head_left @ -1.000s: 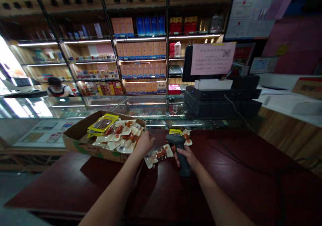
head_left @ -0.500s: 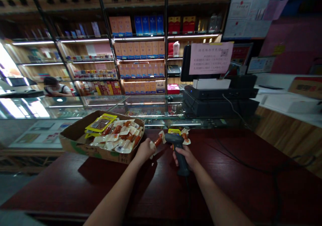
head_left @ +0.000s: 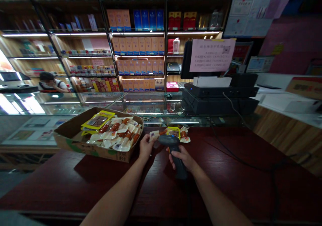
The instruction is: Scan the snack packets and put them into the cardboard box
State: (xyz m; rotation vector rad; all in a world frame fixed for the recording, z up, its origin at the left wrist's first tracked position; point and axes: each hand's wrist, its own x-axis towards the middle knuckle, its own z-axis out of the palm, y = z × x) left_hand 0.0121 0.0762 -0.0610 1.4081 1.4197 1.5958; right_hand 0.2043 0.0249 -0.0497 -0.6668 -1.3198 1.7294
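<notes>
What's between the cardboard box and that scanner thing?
In the head view, the left hand is between the cardboard box and the scanner, holding a wrapped packet.

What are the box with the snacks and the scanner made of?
The box looks like matte brown cardboard: its walls are thin and printed. The scanner is probably hard plastic, since it looks dark, smooth and moulded.

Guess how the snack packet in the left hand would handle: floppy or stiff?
The packet is probably floppy at its flat, whitish end. The brown filling is likely firmer. Being small beside the left hand, it's probably light.
</notes>
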